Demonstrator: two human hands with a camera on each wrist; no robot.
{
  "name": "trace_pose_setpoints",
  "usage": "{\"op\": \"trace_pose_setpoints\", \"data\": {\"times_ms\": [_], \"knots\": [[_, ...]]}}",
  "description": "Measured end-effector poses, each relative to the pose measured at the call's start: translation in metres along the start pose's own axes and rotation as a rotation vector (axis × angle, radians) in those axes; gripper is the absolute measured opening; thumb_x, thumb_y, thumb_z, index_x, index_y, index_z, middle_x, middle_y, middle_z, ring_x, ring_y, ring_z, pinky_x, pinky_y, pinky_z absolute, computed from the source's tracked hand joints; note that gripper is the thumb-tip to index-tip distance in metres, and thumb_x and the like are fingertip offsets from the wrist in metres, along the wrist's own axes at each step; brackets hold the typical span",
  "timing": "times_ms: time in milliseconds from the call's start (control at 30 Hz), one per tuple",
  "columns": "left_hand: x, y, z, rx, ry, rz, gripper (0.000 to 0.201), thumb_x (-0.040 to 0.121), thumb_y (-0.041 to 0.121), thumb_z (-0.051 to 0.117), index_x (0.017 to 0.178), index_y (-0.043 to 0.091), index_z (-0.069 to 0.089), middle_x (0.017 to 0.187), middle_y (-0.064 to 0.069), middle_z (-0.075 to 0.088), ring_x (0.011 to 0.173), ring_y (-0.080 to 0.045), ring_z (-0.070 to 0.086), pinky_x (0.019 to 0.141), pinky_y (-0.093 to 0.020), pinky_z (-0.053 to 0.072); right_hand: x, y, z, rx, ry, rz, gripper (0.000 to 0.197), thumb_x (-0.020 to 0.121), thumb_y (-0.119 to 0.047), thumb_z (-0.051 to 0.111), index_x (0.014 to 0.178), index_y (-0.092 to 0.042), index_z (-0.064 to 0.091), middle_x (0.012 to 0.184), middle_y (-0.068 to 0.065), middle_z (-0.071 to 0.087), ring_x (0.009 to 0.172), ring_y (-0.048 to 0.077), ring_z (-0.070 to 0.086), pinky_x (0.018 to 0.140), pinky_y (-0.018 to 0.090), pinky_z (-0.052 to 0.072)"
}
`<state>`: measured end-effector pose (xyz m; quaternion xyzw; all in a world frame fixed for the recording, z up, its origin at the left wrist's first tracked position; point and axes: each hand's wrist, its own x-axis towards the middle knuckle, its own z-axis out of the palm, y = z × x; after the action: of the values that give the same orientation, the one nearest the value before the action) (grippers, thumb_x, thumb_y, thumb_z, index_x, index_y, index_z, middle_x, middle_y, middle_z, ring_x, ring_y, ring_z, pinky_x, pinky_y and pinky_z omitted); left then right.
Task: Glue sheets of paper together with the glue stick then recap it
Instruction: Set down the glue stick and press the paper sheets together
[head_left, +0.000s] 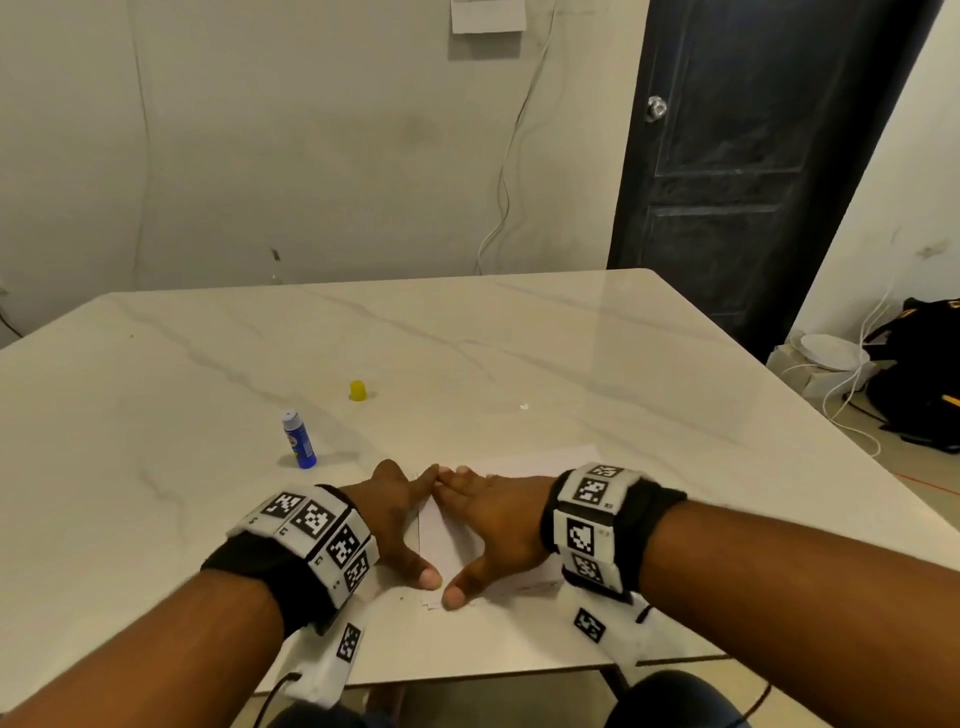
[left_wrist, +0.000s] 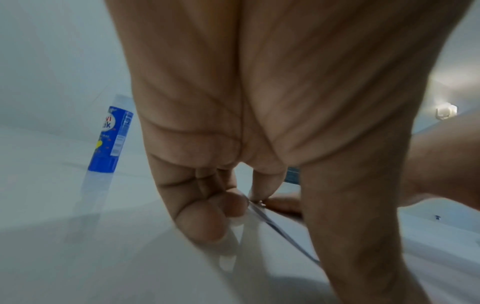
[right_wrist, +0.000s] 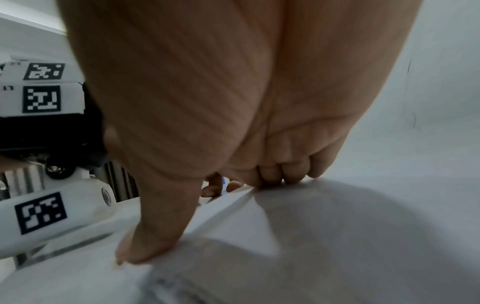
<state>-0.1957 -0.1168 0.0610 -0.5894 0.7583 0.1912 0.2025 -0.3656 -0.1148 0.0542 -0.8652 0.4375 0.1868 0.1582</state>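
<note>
White paper sheets (head_left: 451, 540) lie near the front edge of the marble table (head_left: 519, 353). My left hand (head_left: 402, 519) and right hand (head_left: 485, 525) press flat on them, index tips meeting at the far edge and thumbs almost touching at the near edge. The left wrist view has the left fingertips (left_wrist: 200, 226) down beside the paper's edge (left_wrist: 272, 224). In the right wrist view the right fingers (right_wrist: 291, 174) and thumb bear on the sheet (right_wrist: 324, 226). The blue glue stick (head_left: 298, 440) (left_wrist: 111, 139) stands uncapped to the left. Its yellow cap (head_left: 357, 390) stands farther back.
A small white scrap (head_left: 523, 407) lies mid-table. The table's front edge (head_left: 467, 675) is just under my wrists. A dark door (head_left: 753, 156) stands at back right, with a black bag (head_left: 919, 374) and white cables on the floor to the right.
</note>
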Motion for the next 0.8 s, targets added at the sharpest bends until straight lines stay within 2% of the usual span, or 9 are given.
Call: {"op": "trace_pose_setpoints", "data": {"times_ms": [200,400,567,667,733,767,800], "knots": [[0.005,0.003,-0.002,0.08,-0.027,-0.017,0.129,0.065,0.068,0.073,0.152,0.028,-0.014,0.145,-0.01,0.029,0.126,-0.027,0.047,0.104,-0.04,0.045,-0.021,0.037,0.004,-0.038,-0.082,0.116,0.13,0.071,-0.083,0.055,0.155,-0.02,-0.021,0.165,0.0,-0.025,0.154,0.022,-0.008,0.124,0.049,0.008],[0.002,0.001,-0.004,0.057,-0.048,0.007,0.127,0.07,0.065,0.071,0.153,0.023,-0.015,0.145,-0.011,0.027,0.129,-0.028,0.044,0.11,-0.04,0.04,-0.062,0.094,0.016,-0.07,-0.09,0.215,0.124,0.076,-0.087,0.039,0.152,-0.015,-0.028,0.162,0.004,-0.031,0.152,0.021,-0.017,0.124,0.039,-0.004],[0.001,0.004,-0.006,0.067,-0.038,0.008,0.127,0.069,0.066,0.071,0.153,0.025,-0.014,0.145,-0.01,0.028,0.129,-0.027,0.044,0.108,-0.037,0.04,-0.086,0.123,0.028,-0.019,-0.093,0.253,0.127,0.065,-0.096,0.026,0.15,-0.022,-0.031,0.16,-0.004,-0.035,0.151,0.019,-0.021,0.125,0.043,-0.001],[-0.002,0.006,-0.012,0.091,-0.028,0.008,0.124,0.065,0.067,0.073,0.154,0.027,-0.003,0.139,-0.007,0.038,0.125,-0.025,0.047,0.105,-0.038,0.043,-0.086,0.123,0.028,-0.001,-0.091,0.243,0.129,0.061,-0.096,0.025,0.151,-0.021,-0.031,0.16,-0.004,-0.034,0.151,0.019,-0.021,0.125,0.043,0.001],[-0.001,0.008,-0.019,0.129,0.01,0.011,0.121,0.058,0.068,0.077,0.152,0.025,0.015,0.122,-0.004,0.053,0.112,-0.024,0.056,0.098,-0.04,0.05,-0.086,0.122,0.029,0.003,-0.083,0.238,0.129,0.061,-0.095,0.025,0.151,-0.021,-0.029,0.161,-0.004,-0.033,0.152,0.02,-0.021,0.125,0.043,0.001],[-0.001,0.01,-0.023,0.141,0.05,0.005,0.122,0.055,0.07,0.078,0.151,0.026,0.018,0.117,-0.003,0.055,0.109,-0.025,0.058,0.096,-0.041,0.051,-0.086,0.122,0.029,0.006,-0.08,0.236,0.129,0.062,-0.094,0.026,0.151,-0.02,-0.029,0.161,-0.004,-0.032,0.152,0.02,-0.02,0.125,0.043,0.001],[0.0,0.014,-0.028,0.146,0.1,-0.013,0.125,0.052,0.073,0.077,0.152,0.029,0.015,0.121,-0.005,0.052,0.112,-0.026,0.057,0.096,-0.042,0.051,-0.086,0.122,0.03,0.008,-0.079,0.235,0.127,0.065,-0.094,0.029,0.152,-0.02,-0.028,0.161,-0.003,-0.032,0.152,0.02,-0.02,0.125,0.044,0.001]]}}
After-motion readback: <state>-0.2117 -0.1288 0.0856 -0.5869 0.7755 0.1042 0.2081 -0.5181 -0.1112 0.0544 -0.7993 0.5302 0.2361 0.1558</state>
